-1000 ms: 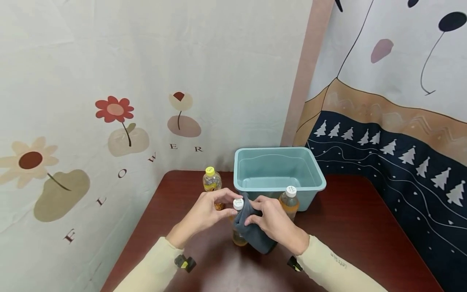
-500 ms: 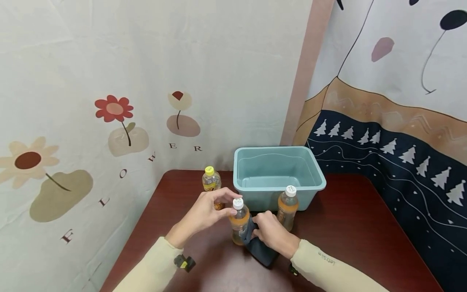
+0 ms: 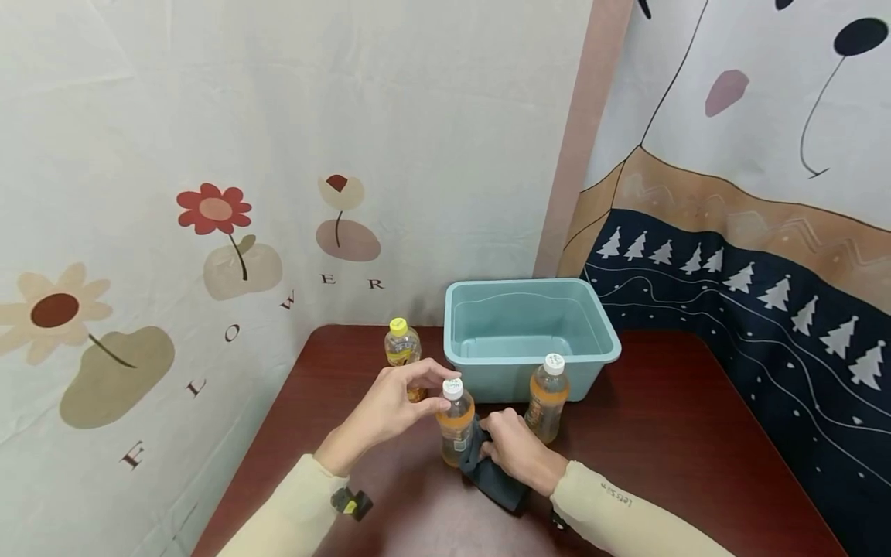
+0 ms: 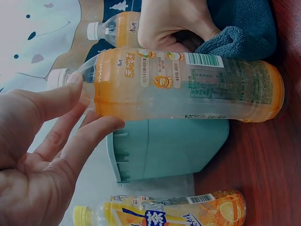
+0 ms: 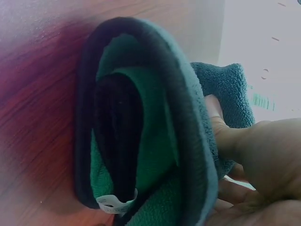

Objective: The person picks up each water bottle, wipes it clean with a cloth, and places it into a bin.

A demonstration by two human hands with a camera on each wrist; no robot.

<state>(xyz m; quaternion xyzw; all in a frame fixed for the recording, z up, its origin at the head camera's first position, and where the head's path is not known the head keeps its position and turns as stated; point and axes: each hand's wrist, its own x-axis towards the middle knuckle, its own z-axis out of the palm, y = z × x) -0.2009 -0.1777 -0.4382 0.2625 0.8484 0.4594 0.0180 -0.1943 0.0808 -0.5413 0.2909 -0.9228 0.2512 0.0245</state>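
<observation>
The bottle (image 3: 456,437), as I see it, is clear, glossy plastic, with a smooth printed label (image 4: 174,89) and a white cap (image 3: 452,388) of plastic too. Toward half past four from it, the towel (image 3: 496,481) looks matt and rough, a fuzzy cloth with a thin tag (image 5: 114,204). Between one and two o'clock, the tub (image 3: 525,379) is smooth, softly shiny plastic. The desk (image 3: 689,441) shows wood grain under a glossy finish; at twelve o'clock, the wall hanging (image 3: 445,139) is matt, creased cloth.
</observation>
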